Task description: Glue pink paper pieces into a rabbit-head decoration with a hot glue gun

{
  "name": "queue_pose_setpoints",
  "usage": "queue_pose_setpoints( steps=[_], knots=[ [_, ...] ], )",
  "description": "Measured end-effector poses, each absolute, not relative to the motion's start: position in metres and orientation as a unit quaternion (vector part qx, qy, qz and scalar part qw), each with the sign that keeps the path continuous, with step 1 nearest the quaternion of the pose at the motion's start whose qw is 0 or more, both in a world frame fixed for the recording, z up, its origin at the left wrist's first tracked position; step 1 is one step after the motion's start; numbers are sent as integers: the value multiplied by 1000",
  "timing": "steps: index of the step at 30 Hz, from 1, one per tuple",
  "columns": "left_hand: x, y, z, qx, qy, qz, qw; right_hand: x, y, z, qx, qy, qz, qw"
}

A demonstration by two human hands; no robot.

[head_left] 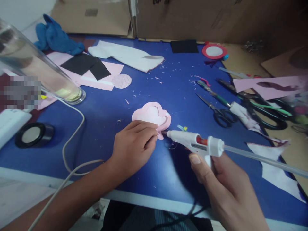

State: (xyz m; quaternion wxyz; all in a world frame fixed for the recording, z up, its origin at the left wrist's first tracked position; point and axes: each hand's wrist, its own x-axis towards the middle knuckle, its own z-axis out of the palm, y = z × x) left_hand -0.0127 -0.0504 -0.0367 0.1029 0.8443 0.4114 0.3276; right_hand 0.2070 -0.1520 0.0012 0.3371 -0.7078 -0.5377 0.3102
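Note:
A pink scalloped paper cutout (166,120) with a white inner area lies on the blue table. My left hand (134,146) rests over its lower left part, fingers closed on its lower edge by a small pink tab. In my right hand (231,186) is a white hot glue gun (186,138), gripped by the handle. Its nozzle points left and meets or nearly meets the cutout's lower edge, close to my left fingertips. A long clear glue stick (264,160) sticks out of the gun's back.
Small scissors (221,115) and larger black scissors (267,118) lie at right. A tall clear glass (69,86), a black tape roll (35,134) and a white cord (77,110) are at left. Cardboard (192,19) walls the back; paper scraps lie around.

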Motion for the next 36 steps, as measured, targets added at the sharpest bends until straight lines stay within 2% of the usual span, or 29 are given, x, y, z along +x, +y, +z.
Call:
queue_pose_setpoints(
  steps=[5,12,36],
  knots=[
    [-13,-52,-35,851,403,323,90,216,-163,-5,-756,-458,316,345],
    [-15,-54,-37,865,377,324,66,233,-166,-19,-725,-505,299,361],
    [-12,-59,-28,906,331,260,-36,231,-168,-21,-736,-464,315,378]
  ],
)
